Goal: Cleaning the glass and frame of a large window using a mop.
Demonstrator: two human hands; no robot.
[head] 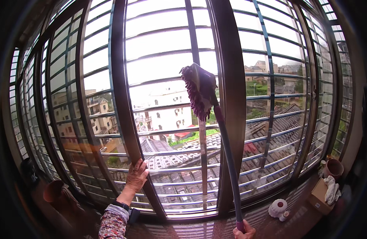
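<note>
My left hand [137,176] rests on the dark frame of a sliding window [120,89], its fingers wrapped over the frame's edge. At the bottom, my right hand [245,230] grips the lower end of a long-handled chenille mop [229,155]. The handle rises steeply beside the central window post. Its purple chenille head [198,92], with a pale cloth part, is up in the gap between the left sash frame and that post, in front of the metal window bars [168,133]. Whether the head touches the bars cannot be told.
On the sill at the right are a white ribbed vase-like ornament [277,208], a cardboard box [320,197] with a white cloth [331,190] on it, and a flowerpot [333,169]. A reddish-brown pot [56,192] stands at the left. Buildings and tiled roofs lie beyond the bars.
</note>
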